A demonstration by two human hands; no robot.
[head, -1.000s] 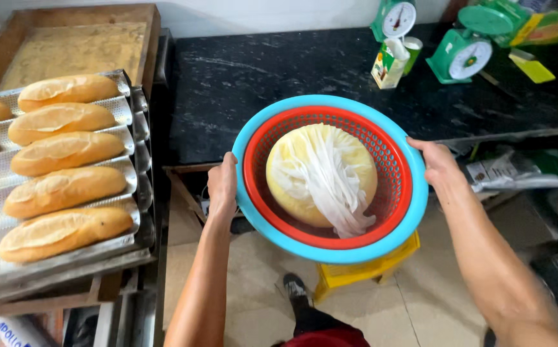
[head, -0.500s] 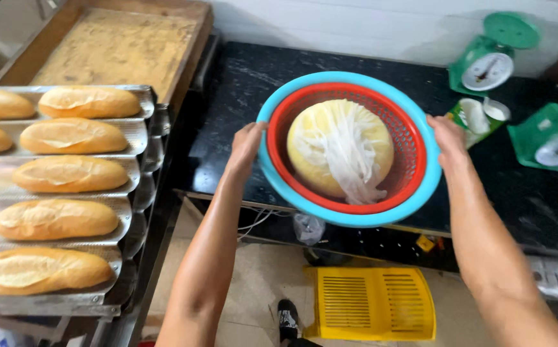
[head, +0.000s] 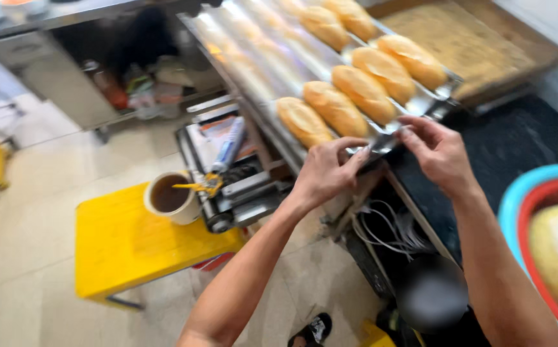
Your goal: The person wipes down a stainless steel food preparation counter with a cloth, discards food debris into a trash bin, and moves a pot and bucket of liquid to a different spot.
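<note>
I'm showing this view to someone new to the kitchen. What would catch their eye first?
Probably the golden bread loaves lined up on the metal baking tray at top centre, with the left hand and right hand meeting at its near corner. Then the bright yellow stool lower left, carrying a cup of brown liquid.

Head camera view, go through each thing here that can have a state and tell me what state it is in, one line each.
Left hand: open, fingertips on the near end of the baguette tray.
Right hand: fingers pinching the tray's corner.
Baguette tray: loaded, tilted in view.
Baguettes: baked, golden, lying in the channels.
Cup: upright on the yellow stool, filled with brown liquid.
Colander: nested in a blue basin, holding pale dough.
</note>
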